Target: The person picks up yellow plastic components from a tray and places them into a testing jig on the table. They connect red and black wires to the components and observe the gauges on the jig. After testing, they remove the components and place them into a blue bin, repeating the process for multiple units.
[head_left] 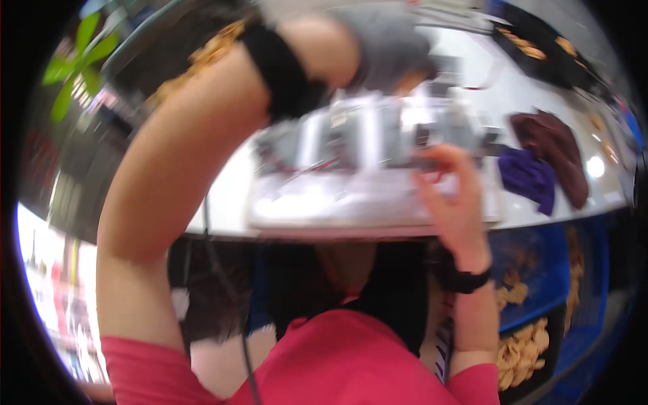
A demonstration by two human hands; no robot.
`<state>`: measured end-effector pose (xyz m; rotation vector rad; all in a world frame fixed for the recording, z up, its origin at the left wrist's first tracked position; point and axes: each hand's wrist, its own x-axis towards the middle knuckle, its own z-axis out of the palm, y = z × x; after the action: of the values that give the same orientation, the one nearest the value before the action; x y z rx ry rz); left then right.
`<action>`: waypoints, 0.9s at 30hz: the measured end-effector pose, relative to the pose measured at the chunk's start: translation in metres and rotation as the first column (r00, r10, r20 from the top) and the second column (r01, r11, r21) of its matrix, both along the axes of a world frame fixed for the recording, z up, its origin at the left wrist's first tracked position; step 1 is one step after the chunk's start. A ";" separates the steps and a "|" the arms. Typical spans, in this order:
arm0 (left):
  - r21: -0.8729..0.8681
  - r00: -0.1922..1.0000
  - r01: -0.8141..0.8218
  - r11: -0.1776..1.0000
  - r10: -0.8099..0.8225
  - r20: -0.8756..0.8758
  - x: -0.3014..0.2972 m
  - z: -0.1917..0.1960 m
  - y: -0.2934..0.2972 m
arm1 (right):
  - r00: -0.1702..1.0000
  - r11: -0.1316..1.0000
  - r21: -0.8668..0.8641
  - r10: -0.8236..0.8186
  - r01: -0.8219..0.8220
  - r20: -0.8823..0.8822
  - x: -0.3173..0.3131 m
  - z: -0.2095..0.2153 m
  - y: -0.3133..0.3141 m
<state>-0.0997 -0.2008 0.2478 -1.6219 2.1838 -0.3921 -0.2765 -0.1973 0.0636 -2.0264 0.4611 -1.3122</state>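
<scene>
1. The fixture (337, 210), pale with a row of shiny grey plates, lies on the white table (231, 192), straight ahead of the person.
2. The right hand (453, 199) is over the fixture's right part; thumb and forefinger curl toward each other, and blur hides whether they grip anything.
3. A small dark part (422, 136) of the fixture stands just beyond those fingertips; contact cannot be told.
4. The left hand (322, 50) reaches to the far side, at a blurred grey thing (388, 44); its finger state cannot be told.
5. Right of the fixture lie a purple cloth (528, 177) and a brown cloth (555, 152).
</scene>
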 end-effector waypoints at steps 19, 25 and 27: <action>-0.016 -0.020 -0.999 -0.034 0.837 -0.547 0.301 -0.139 0.496 | 0.964 0.975 0.073 -0.194 0.210 -0.183 -0.025 -0.024 -0.023; -0.055 0.274 -0.940 0.336 0.651 -0.708 0.323 -0.169 0.354 | 0.947 0.965 0.015 -0.255 0.263 -0.197 -0.023 -0.020 -0.016; 0.124 0.095 -0.957 0.262 0.688 -0.720 0.325 -0.178 0.323 | 0.948 0.963 0.045 -0.252 0.265 -0.195 -0.021 -0.020 -0.016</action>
<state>0.2251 0.1221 0.0696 -3.3349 0.9293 0.2209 -0.2976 -0.2129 0.0432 -2.0924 0.8749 -1.2380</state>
